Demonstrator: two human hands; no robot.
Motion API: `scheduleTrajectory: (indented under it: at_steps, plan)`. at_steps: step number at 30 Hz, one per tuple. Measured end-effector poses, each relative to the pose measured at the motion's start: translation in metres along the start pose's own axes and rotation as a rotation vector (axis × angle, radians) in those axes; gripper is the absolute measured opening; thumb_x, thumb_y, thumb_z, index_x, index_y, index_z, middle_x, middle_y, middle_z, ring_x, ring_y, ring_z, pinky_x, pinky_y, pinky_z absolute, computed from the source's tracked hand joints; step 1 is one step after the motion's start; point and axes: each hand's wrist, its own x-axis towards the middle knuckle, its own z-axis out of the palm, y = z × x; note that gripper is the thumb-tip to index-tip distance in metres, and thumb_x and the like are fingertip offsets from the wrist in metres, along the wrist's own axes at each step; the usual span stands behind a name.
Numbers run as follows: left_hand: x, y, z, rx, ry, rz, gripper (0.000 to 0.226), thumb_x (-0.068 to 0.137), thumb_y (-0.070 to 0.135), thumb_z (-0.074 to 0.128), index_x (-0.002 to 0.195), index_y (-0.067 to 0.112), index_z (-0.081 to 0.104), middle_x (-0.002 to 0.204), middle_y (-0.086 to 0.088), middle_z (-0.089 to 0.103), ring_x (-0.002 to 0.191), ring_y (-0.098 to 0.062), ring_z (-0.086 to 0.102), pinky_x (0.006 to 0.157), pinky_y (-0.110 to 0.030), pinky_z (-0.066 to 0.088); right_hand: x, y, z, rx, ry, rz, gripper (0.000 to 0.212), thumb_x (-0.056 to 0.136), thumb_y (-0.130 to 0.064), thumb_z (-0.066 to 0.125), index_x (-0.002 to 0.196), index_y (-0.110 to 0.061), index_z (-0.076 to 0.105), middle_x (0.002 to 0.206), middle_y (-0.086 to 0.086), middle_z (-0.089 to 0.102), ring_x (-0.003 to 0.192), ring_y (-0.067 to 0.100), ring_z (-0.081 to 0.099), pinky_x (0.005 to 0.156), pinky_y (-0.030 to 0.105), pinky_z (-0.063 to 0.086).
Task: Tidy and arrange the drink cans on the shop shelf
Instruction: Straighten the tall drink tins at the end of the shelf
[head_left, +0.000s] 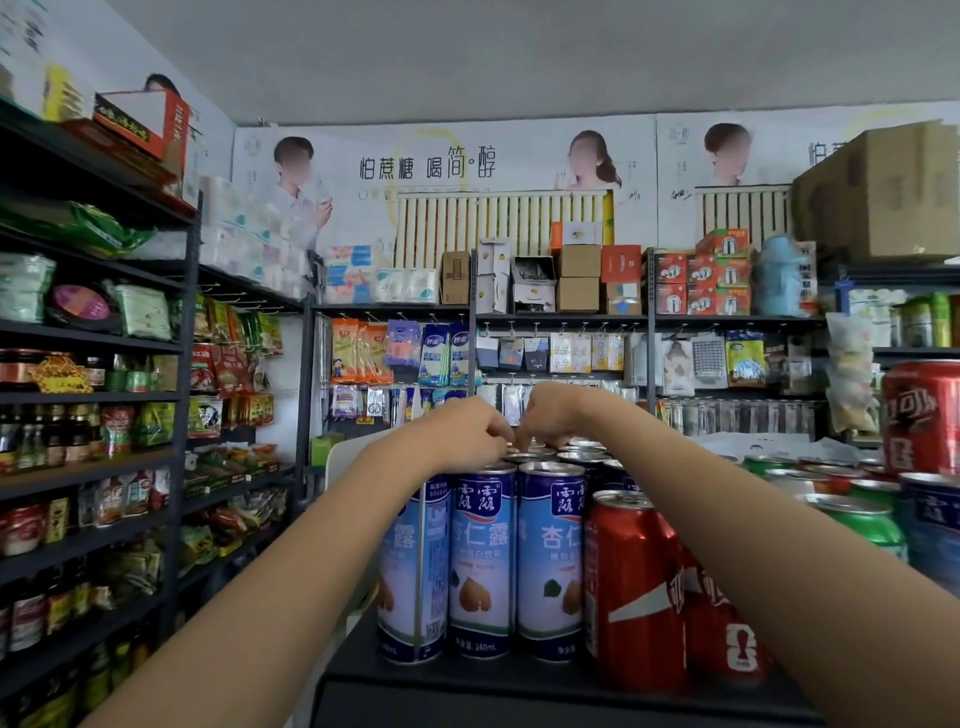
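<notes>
Several tall blue-and-white drink cans (483, 561) stand in rows on a black shelf (467, 680) right in front of me. Red cola cans (631, 592) stand to their right, green cans (862, 519) further right. Both my arms reach over the blue cans to the back rows. My left hand (467, 431) has its fingers curled down onto the can tops there. My right hand (550, 415) does the same close beside it, fingertips nearly meeting. What the fingers hold is hidden behind the front cans.
A large red cola can (922, 415) stands raised at the far right. Dark shelving with bottles and snack packets (104, 441) fills the left wall. Hanging goods, boxes and tissue packs (571, 332) line the back shelves. A cardboard box (883, 192) sits high on the right.
</notes>
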Motion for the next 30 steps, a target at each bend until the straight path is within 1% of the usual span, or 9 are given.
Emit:
scheduleTrajectory:
  at_steps: [3, 5, 9, 13, 18, 22, 26, 28, 30]
  plan:
    - [-0.014, 0.002, -0.005, -0.068, 0.099, 0.054, 0.033, 0.093, 0.012, 0.044, 0.121, 0.016, 0.06, 0.118, 0.001, 0.062, 0.093, -0.013, 0.058, 0.078, -0.017, 0.041, -0.017, 0.004, -0.011, 0.065, 0.166, -0.084, 0.026, 0.087, -0.019, 0.061, 0.095, 0.006, 0.065, 0.087, 0.012, 0.065, 0.071, 0.018, 0.056, 0.067, 0.026, 0.048]
    - [-0.024, 0.005, -0.006, -0.096, 0.136, 0.078, 0.031, 0.094, 0.013, 0.045, 0.121, 0.017, 0.06, 0.111, 0.007, 0.06, 0.087, -0.008, 0.057, 0.072, -0.011, 0.036, -0.043, 0.01, -0.019, 0.17, 0.215, -0.141, 0.026, 0.087, -0.022, 0.062, 0.102, -0.001, 0.067, 0.104, 0.009, 0.067, 0.089, 0.019, 0.061, 0.078, 0.026, 0.049]
    - [-0.039, 0.01, 0.005, -0.146, 0.24, 0.107, 0.026, 0.092, 0.015, 0.05, 0.112, 0.021, 0.065, 0.111, 0.004, 0.065, 0.084, -0.003, 0.057, 0.077, -0.017, 0.043, -0.092, 0.018, -0.019, 0.239, 0.113, -0.21, 0.022, 0.083, -0.035, 0.066, 0.09, -0.014, 0.068, 0.087, -0.001, 0.066, 0.083, 0.015, 0.059, 0.067, 0.022, 0.045]
    - [-0.05, 0.018, 0.013, -0.11, 0.238, 0.113, 0.022, 0.089, 0.017, 0.055, 0.107, 0.019, 0.067, 0.106, 0.003, 0.067, 0.096, -0.011, 0.06, 0.086, -0.029, 0.048, -0.103, 0.016, -0.005, 0.149, 0.079, -0.214, 0.031, 0.075, -0.039, 0.073, 0.091, -0.013, 0.07, 0.094, 0.0, 0.066, 0.093, 0.019, 0.061, 0.092, 0.036, 0.047]
    - [-0.057, 0.019, 0.018, -0.02, 0.259, 0.08, 0.024, 0.087, 0.016, 0.056, 0.107, 0.024, 0.066, 0.108, 0.003, 0.066, 0.097, -0.016, 0.06, 0.087, -0.038, 0.049, -0.103, 0.016, 0.014, 0.136, 0.196, -0.209, 0.024, 0.075, -0.032, 0.075, 0.089, -0.015, 0.066, 0.075, -0.01, 0.051, 0.073, 0.008, 0.049, 0.064, 0.023, 0.039]
    - [-0.065, 0.025, 0.024, -0.076, 0.351, 0.081, 0.023, 0.087, 0.014, 0.054, 0.104, 0.023, 0.066, 0.108, 0.002, 0.065, 0.096, -0.018, 0.061, 0.086, -0.037, 0.049, -0.112, 0.015, 0.015, 0.073, 0.329, -0.239, 0.02, 0.077, -0.031, 0.073, 0.089, -0.015, 0.067, 0.093, -0.002, 0.061, 0.09, 0.014, 0.056, 0.076, 0.027, 0.043]
    - [-0.075, 0.043, 0.033, -0.193, 0.467, 0.155, 0.022, 0.089, 0.013, 0.053, 0.106, 0.02, 0.065, 0.105, 0.005, 0.063, 0.084, -0.01, 0.06, 0.078, -0.02, 0.046, -0.141, 0.038, -0.006, 0.024, 0.445, -0.226, 0.016, 0.08, -0.03, 0.07, 0.089, -0.017, 0.066, 0.098, 0.0, 0.064, 0.081, 0.009, 0.054, 0.067, 0.021, 0.041]
    - [-0.077, 0.057, 0.045, -0.213, 0.48, 0.19, 0.024, 0.089, 0.016, 0.054, 0.112, 0.02, 0.061, 0.113, 0.006, 0.06, 0.099, -0.007, 0.055, 0.089, -0.019, 0.039, -0.158, 0.061, -0.011, -0.022, 0.479, -0.185, 0.018, 0.081, -0.029, 0.069, 0.094, -0.017, 0.065, 0.101, -0.002, 0.062, 0.084, 0.007, 0.05, 0.068, 0.019, 0.038]
    - [-0.073, 0.07, 0.058, -0.16, 0.469, 0.196, 0.029, 0.09, 0.021, 0.054, 0.119, 0.022, 0.057, 0.124, 0.007, 0.056, 0.117, -0.011, 0.046, 0.102, -0.03, 0.032, -0.17, 0.081, -0.008, -0.054, 0.498, -0.13, 0.026, 0.082, -0.029, 0.068, 0.104, -0.015, 0.064, 0.107, -0.001, 0.06, 0.088, 0.008, 0.049, 0.072, 0.02, 0.037]
